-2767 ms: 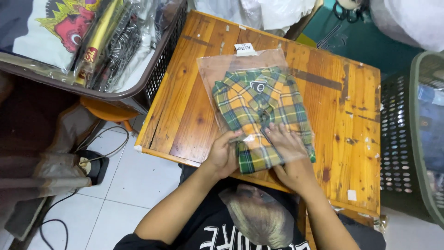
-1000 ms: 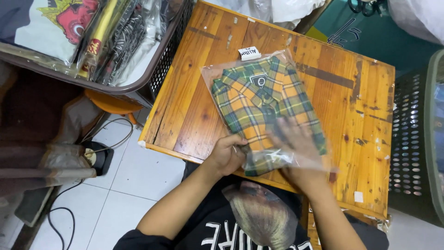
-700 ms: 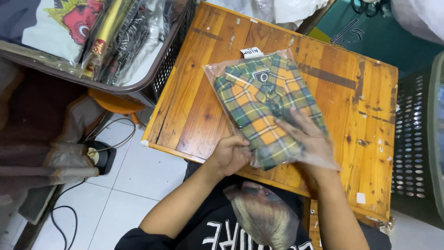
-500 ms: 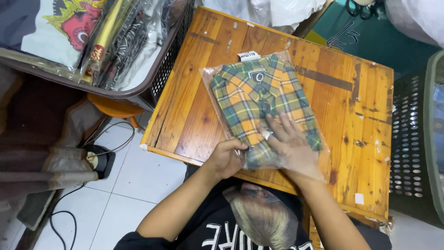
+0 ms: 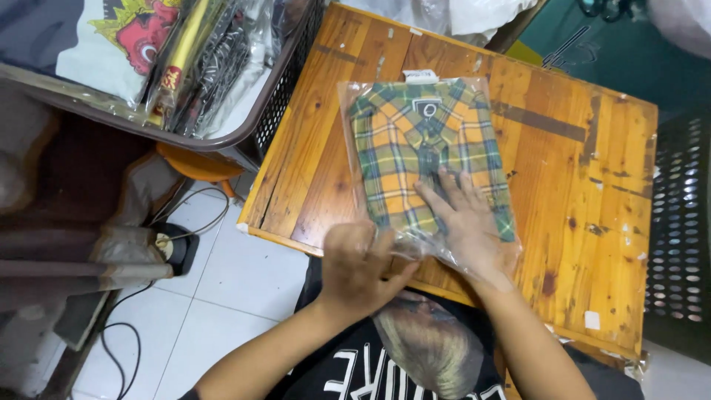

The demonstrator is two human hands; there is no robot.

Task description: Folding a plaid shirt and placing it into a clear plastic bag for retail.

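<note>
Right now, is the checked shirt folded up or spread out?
Folded. The plaid shirt lies as a neat rectangle, collar on top, inside a clear plastic bag on the wooden table, with the right hand pressing it flat.

Shirt: you see a folded green and orange plaid shirt (image 5: 426,152) sealed inside a clear plastic bag (image 5: 474,252), lying flat on the wooden table (image 5: 585,178).
Right hand: your right hand (image 5: 466,222) lies flat, fingers spread, on the lower part of the bag.
Left hand: your left hand (image 5: 359,263) pinches the bag's near edge at the table's front.
Basket: a dark basket (image 5: 285,96) of packaged garments stands just left of the table.
</note>
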